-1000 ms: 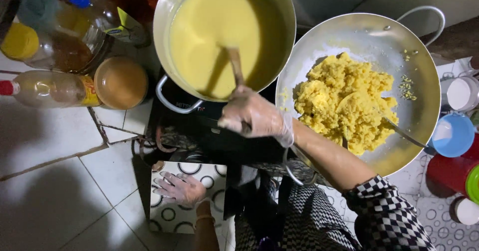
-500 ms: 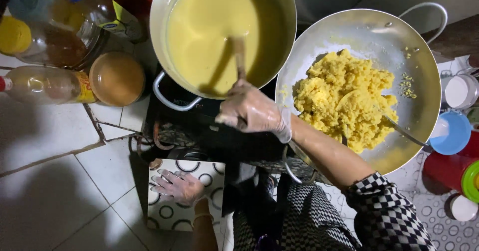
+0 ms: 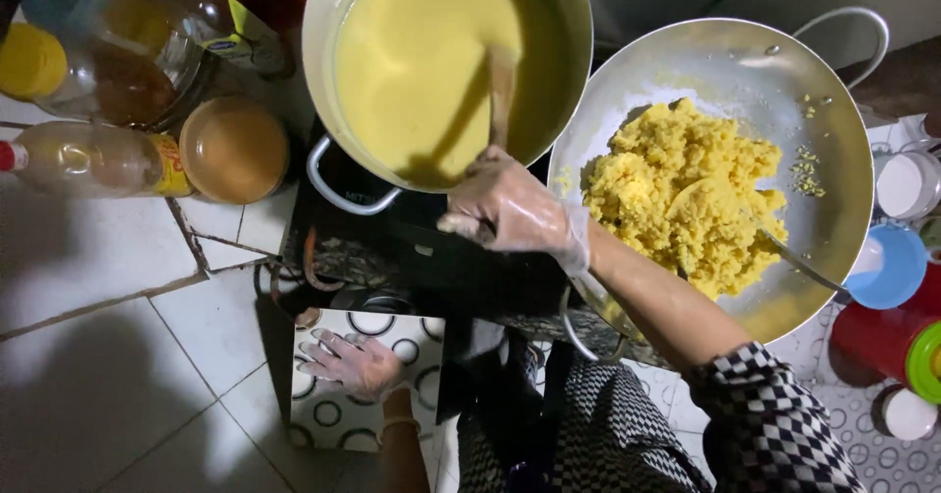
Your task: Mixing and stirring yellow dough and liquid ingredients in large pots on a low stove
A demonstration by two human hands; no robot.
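Head view: right hand (image 3: 515, 209), gloved, grip closed on wooden spoon (image 3: 502, 86), stirring yellow batter in steel pot (image 3: 333, 23) on stove. Left hand (image 3: 353, 364) open, resting flat on patterned tile. Next likely calls for steady stirring, spoon kept inside the rim.

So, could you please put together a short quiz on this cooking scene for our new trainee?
1. True or false: the right hand holds the wooden spoon that stands in the pot of smooth yellow batter.
2. Where does the left hand lie? A) on the pot's handle B) flat on the ring-patterned mat C) in the pan
3. Fill in: the wide pan beside the pot holds a heap of crumbly ____ food.

Key: 1 true; 2 B; 3 yellow.
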